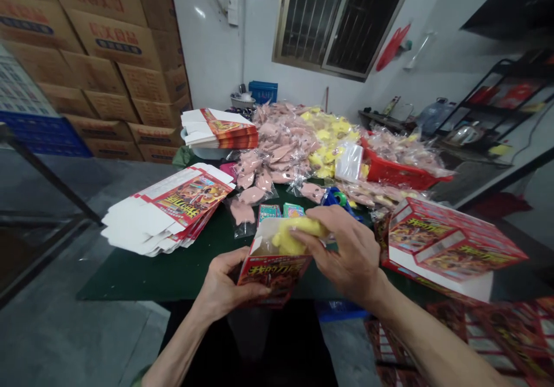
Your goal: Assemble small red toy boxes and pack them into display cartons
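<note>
My left hand [229, 280] grips the left side of a red printed carton [272, 277], thumb across its front. The carton is tilted towards me with its top open. My right hand [341, 248] holds a yellow toy [289, 237] at the carton's mouth, partly inside it, fingers closed on its right end. Whether the toy is bagged I cannot tell. Just behind the carton lie small printed cards [294, 209], and a blue tape dispenser [341, 199] with green tape sits behind my right hand.
Flattened cartons [173, 208] are stacked at left, more [220, 130] behind them. Bagged pink toys [281, 145] and yellow toys [331, 136] are heaped at the back, beside a red basket [389, 171]. Assembled cartons [450, 243] stand at right. The green table's front edge [130, 292] is near me.
</note>
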The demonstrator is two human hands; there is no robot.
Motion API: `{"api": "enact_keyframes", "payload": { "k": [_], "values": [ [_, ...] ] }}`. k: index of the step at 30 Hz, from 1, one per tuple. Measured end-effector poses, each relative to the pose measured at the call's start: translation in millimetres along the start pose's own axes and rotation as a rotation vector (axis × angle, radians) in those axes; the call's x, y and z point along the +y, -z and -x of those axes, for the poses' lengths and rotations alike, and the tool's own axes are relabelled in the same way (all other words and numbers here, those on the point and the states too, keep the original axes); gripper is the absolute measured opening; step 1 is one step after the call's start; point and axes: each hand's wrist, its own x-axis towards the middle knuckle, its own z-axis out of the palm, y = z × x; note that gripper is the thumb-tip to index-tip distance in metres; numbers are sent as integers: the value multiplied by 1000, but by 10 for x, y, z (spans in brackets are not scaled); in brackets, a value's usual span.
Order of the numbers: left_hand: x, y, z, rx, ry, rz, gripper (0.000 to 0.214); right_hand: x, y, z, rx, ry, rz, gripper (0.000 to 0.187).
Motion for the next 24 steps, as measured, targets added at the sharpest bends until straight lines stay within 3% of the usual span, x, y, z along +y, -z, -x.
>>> {"api": "enact_keyframes", "payload": {
  "k": [2, 4, 8, 10, 14, 18, 21, 24],
  "values": [
    [24, -4, 28, -1, 15, 55, 34, -16, -51, -29, 75, 28, -27, 30],
    [49, -4, 45, 0, 35, 78, 34, -7, -71, -52, 30, 17, -76, 27],
    [52, 10, 57, 4, 77, 83, 37, 59, 9, -96, -366, -104, -213, 33],
    [38, 11, 57, 15, 65, 68, 36, 79, 63, -119, -470, -144, -168, 34],
    [23, 2, 62, 11, 59, 75, 36, 65, 83, -153, -484, -184, -104, 21],
    [12, 36, 107, 0, 83, 87, 40, -5, 17, -145, -435, -155, -196, 37],
    [-17, 126, 203, 76, 13, -58, 39, -204, 1, -66, -245, -124, -145, 36],
    [-57, 256, 385, 214, -53, -214, 35, -500, 52, 66, -279, 7, -262, 26]
  ]
}}
